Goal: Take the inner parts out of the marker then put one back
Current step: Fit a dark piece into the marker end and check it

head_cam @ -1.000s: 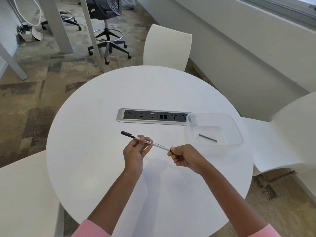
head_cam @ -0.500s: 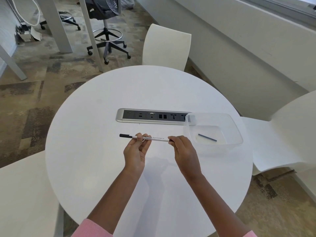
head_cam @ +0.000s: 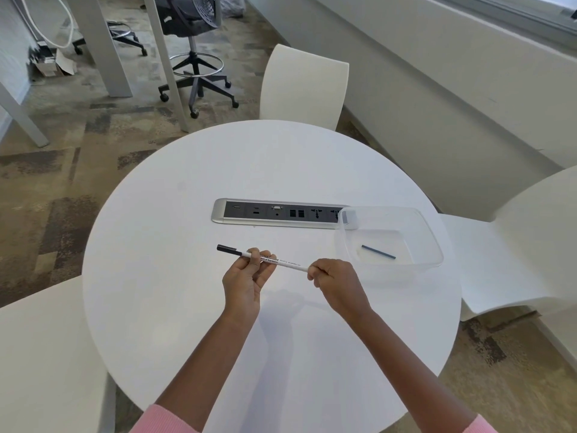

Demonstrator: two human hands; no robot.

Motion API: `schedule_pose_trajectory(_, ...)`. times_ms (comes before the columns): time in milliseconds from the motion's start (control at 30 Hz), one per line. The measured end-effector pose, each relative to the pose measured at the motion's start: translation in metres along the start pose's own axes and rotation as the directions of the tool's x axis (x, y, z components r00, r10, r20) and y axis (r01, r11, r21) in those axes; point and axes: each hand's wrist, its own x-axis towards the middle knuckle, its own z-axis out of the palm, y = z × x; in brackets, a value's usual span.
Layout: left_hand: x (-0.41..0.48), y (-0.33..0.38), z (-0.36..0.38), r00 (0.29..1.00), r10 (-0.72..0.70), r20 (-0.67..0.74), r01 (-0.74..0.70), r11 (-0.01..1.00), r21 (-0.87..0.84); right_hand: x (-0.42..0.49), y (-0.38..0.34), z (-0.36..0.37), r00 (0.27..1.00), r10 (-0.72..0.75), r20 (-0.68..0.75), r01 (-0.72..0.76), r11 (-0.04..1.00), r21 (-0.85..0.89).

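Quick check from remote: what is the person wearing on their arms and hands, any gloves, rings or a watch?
Both hands are bare: no gloves, rings or watch show on the left hand or the right hand. The forearms are uncovered too. Pink sleeves, of what looks like a soft knit, are pushed up near the elbows and show only at the bottom edge of the head view.

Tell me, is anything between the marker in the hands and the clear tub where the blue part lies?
Nothing visible. The marker is held above bare table by the left hand and right hand; the tub with the blue part is open-topped, just right.
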Motion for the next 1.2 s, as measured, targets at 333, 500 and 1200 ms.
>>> schedule_pose_trajectory(333, -0.001, -0.002, -0.005, 1.0, 0.012, 0.01, -0.012, 1.0, -0.005, 0.005, -0.003, -0.012, 0.939, 0.191, 0.286, -0.304, 0.851, 0.428)
schedule_pose_trajectory(500, -0.001, 0.0, 0.001, 1.0, 0.019, -0.019, -0.02, 0.996, -0.082, -0.005, 0.003, 0.009, 0.968, -0.063, -0.243, 0.123, 0.962, 0.242)
schedule_pose_trajectory(1200, -0.007, -0.006, 0.016, 0.999, 0.024, -0.037, -0.03, 0.987, -0.156, 0.005, 0.0, 0.016, 0.908, 0.055, -0.416, 0.156, 0.876, 0.456)
